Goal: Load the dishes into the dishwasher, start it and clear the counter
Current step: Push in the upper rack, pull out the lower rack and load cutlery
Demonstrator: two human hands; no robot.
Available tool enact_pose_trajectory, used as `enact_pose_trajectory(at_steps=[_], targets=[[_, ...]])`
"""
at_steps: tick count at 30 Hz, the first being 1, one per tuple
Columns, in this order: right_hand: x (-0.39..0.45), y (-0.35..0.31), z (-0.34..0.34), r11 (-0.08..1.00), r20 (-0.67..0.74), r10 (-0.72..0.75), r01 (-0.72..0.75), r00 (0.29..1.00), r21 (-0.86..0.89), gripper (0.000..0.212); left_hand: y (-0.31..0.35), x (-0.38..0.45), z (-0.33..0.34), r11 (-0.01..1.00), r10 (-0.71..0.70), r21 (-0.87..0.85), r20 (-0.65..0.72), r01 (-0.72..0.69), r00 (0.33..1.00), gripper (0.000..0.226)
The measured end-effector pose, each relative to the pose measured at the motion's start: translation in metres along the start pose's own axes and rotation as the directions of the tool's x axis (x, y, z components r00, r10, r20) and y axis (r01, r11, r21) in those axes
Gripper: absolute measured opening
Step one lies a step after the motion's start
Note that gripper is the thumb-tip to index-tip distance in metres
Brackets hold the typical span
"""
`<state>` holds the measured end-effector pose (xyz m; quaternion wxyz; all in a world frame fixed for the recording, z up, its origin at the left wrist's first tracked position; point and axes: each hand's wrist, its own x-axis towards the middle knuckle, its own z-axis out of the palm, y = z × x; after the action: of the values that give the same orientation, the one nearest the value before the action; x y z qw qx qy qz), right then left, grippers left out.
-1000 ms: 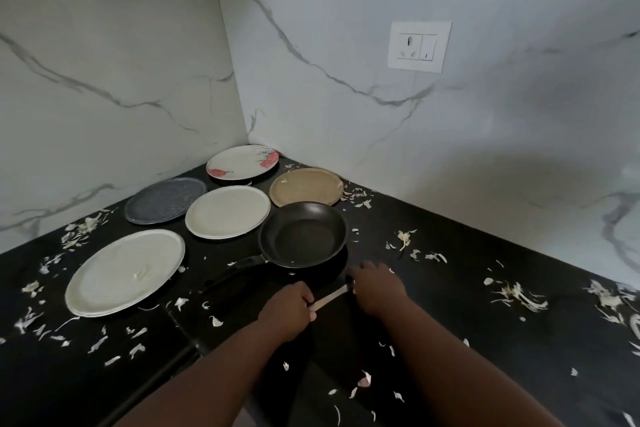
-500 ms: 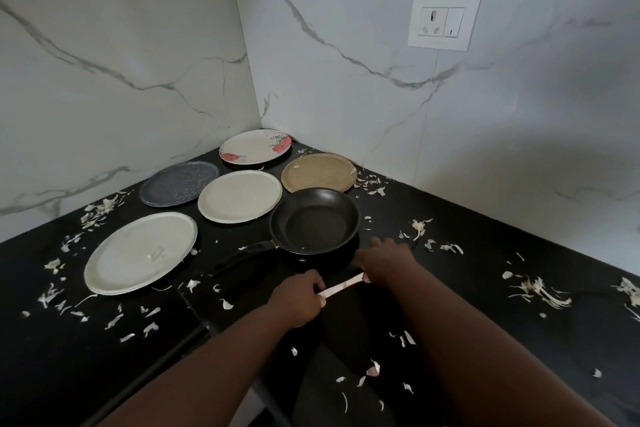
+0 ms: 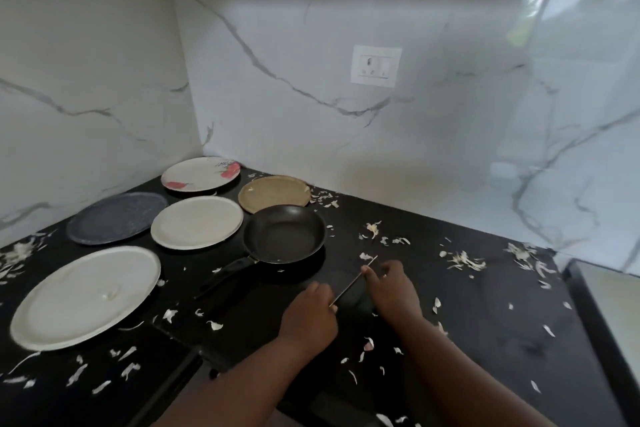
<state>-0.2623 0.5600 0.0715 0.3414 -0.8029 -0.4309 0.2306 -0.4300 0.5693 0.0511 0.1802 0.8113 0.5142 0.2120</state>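
On the black counter [image 3: 485, 305] lie several plates: a large white plate [image 3: 86, 296], a dark grey plate [image 3: 116, 217], a cream plate [image 3: 196, 222], a flowered plate [image 3: 201, 173] and a tan plate [image 3: 273, 192]. A black frying pan [image 3: 284, 234] sits beside them, its handle pointing toward me. My left hand [image 3: 308, 312] grips the near end of a thin knife [image 3: 351, 282]. My right hand [image 3: 391, 288] pinches the blade further along. The knife slants up and away from the counter.
White peel scraps [image 3: 462, 260] are strewn over the counter, thickest at the right and far left. Marble walls meet in a corner behind the plates, with a socket plate [image 3: 375, 66] on the back wall. A dark-edged surface [image 3: 609, 305] shows at the right.
The camera has tilted up and drawn back. Both hands have shifted right of the pan, and the knife between them now points more steeply away from me.
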Motion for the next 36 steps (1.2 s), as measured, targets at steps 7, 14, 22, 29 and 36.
enact_pose_trajectory(at_steps=[7,14,22,29,36], targets=[[-0.103,0.001,-0.009,0.939,-0.026,0.261,-0.248,0.965,0.238,0.032,0.039,-0.066,-0.015,0.951,0.264,-0.179,0.046,-0.252,0.963,0.013],[-0.176,0.042,-0.040,0.916,-0.225,0.376,-0.323,0.899,0.240,0.032,0.069,-0.127,-0.009,0.788,0.609,-0.177,0.086,-0.589,0.789,0.024],[-0.276,0.120,-0.097,0.782,-0.123,0.499,-0.384,0.858,0.491,0.018,0.123,-0.187,0.039,0.542,0.833,-0.114,0.203,-0.833,0.514,0.036],[-0.374,0.207,-0.150,0.667,-0.131,0.649,-0.478,0.749,0.572,0.013,0.201,-0.240,0.097,0.387,0.906,-0.125,0.235,-0.914,0.352,0.031],[-0.487,0.335,-0.176,0.455,-0.047,0.834,-0.636,0.550,0.623,0.010,0.284,-0.337,0.197,0.323,0.793,-0.097,0.570,-0.941,0.214,0.068]])
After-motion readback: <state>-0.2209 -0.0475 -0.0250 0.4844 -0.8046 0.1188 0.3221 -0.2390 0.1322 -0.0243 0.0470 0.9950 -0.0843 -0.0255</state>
